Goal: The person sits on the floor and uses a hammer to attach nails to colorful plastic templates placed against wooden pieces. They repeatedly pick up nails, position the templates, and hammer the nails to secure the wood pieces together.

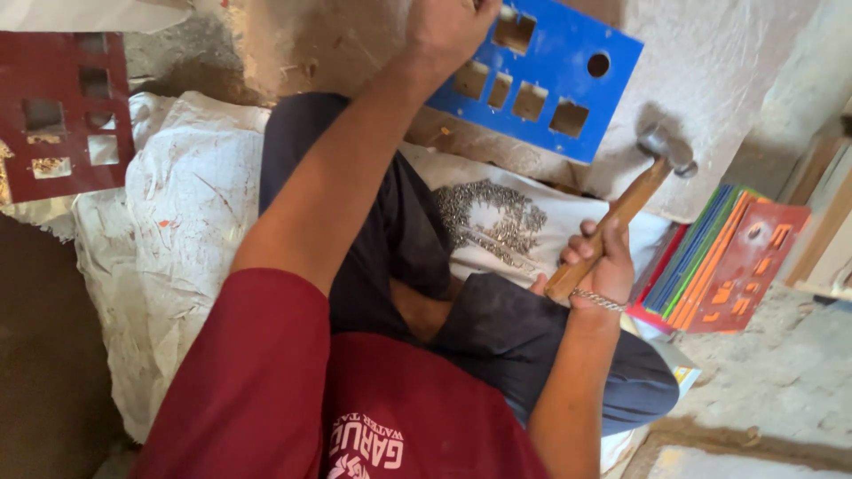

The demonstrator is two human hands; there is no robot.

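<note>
Hammer point(621, 208), wooden-handled with a grey metal head, is being gripped in the right hand point(602, 266), whose fingers are wrapping closed around the lower handle; the head is rising up and to the right of that hand, over pale stone. Left hand point(448, 31) is pressing on the upper left part of a blue panel point(568, 66); the frame edge is cutting off its fingers, so whether they are spread or curled cannot be told. Panel is lying tilted on a stone block point(710, 62), showing several square cut-outs and one round hole, and is sitting up and to the left of the hammer hand. Below the panel, between the two forearms, a heap of small nails point(493, 217) is lying on a white sack point(177, 239), which is spreading out beneath the left arm. Stack of coloured panels point(723, 266), with a red one on top, is lying just to the right of the right hand. Far beyond the left arm, a dark red panel point(62, 115) with square openings is resting at the frame edge. Person is wearing a maroon shirt point(355, 408) and dark trousers point(399, 239).
</note>
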